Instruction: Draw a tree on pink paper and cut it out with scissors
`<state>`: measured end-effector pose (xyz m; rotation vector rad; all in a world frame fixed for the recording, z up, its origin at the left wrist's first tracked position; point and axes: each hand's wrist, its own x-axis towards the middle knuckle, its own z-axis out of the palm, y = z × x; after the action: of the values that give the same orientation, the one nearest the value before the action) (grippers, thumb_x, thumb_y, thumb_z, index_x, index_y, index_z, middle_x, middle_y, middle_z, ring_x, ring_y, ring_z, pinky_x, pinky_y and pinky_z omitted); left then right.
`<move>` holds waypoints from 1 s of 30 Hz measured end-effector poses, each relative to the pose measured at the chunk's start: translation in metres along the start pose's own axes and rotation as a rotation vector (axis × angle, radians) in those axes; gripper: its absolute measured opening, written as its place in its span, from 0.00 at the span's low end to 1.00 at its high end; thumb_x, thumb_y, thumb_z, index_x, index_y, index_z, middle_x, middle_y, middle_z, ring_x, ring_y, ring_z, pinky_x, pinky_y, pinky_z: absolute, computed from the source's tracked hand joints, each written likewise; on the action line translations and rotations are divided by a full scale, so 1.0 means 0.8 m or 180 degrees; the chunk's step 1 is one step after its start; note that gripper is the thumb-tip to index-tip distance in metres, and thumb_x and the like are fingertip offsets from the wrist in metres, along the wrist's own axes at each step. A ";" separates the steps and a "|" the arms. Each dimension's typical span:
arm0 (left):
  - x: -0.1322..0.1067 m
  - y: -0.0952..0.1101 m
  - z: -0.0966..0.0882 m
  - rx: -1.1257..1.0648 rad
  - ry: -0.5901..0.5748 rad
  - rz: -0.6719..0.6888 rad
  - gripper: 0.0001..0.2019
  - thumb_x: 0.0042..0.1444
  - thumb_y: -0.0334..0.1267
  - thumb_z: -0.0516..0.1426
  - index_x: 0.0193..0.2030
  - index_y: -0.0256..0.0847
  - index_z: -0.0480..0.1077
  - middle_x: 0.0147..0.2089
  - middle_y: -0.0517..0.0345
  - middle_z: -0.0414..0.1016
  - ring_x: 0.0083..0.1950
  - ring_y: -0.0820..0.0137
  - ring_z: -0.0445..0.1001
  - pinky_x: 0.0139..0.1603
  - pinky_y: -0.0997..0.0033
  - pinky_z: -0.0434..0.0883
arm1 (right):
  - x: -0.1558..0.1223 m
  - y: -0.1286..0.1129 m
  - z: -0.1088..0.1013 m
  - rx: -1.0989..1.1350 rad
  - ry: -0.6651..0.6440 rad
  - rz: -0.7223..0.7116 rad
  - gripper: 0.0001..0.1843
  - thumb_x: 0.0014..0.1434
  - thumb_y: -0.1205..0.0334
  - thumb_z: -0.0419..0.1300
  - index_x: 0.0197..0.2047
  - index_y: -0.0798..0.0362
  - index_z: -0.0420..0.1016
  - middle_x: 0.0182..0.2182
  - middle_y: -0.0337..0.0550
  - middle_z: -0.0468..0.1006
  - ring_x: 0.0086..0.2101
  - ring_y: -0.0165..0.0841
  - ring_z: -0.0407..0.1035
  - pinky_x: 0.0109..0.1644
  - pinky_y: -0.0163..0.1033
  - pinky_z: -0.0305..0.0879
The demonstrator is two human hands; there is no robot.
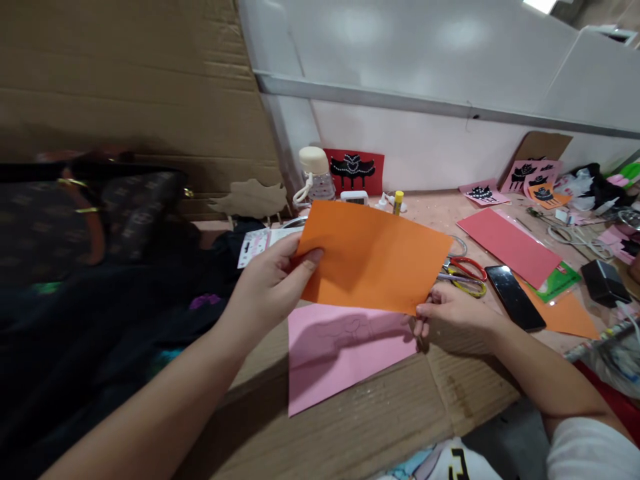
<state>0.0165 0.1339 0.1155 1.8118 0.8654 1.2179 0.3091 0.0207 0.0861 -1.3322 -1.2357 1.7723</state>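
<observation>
An orange sheet of paper (373, 257) is held up over the desk between both hands. My left hand (270, 283) pinches its left edge, thumb on the front. My right hand (450, 310) pinches its lower right corner. Below it a pink sheet (340, 357) with a faint pencil drawing lies flat on a piece of brown corrugated cardboard (380, 413).
Scissors (465, 272) and a black phone (514, 297) lie just right of the orange sheet. Further right lie a red sheet (510, 243), more coloured paper and craft pieces. A bottle (316, 175), a glue stick (398, 201) and a red card stand at the wall. A dark bag (90, 213) sits left.
</observation>
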 end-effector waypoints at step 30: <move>-0.004 0.007 0.006 0.0064 0.0491 0.0024 0.16 0.68 0.51 0.59 0.56 0.47 0.75 0.55 0.52 0.84 0.55 0.57 0.83 0.55 0.59 0.83 | 0.005 -0.010 -0.047 -0.0767 0.1068 -0.0824 0.14 0.65 0.48 0.60 0.37 0.49 0.78 0.29 0.44 0.83 0.27 0.35 0.77 0.35 0.41 0.77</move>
<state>0.0209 0.1274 0.1175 1.7556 0.9606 1.3722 0.3424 0.0395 0.0896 -1.4554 -1.3856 1.1943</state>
